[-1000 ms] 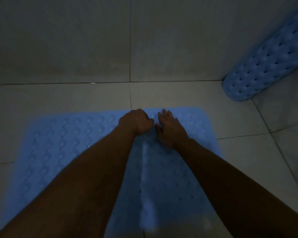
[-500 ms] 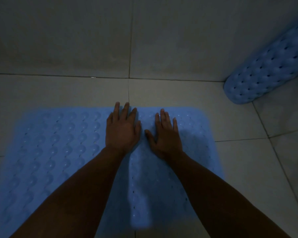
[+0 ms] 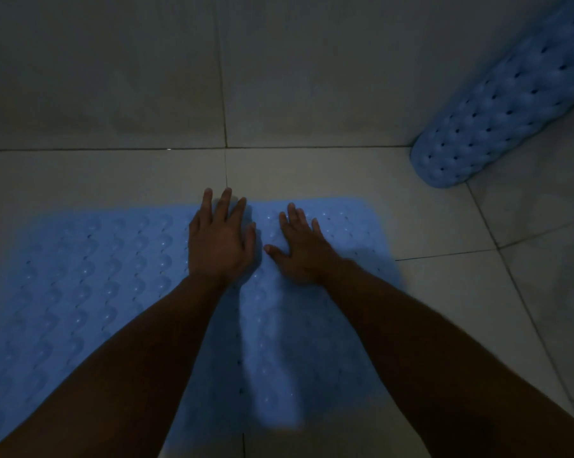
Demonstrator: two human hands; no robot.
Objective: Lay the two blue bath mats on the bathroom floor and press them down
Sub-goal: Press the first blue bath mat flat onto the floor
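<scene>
Dim grey floor tiles (image 3: 312, 173) carry the flat blue dimpled rubber bath mat (image 3: 90, 279). Left hand (image 3: 219, 246) and right hand (image 3: 302, 249) press it, fingers straight, grasping nothing. The rolled second blue mat (image 3: 497, 114) lies apart, by the wall. Risk: uneven pressure may leave its far edge unstuck.

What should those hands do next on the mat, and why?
Probably slide outward, pressing as they go. Both the left hand and right hand lie flat near the far edge of the spread mat, so its sides look unpressed. The rolled mat can wait by the wall.
</scene>
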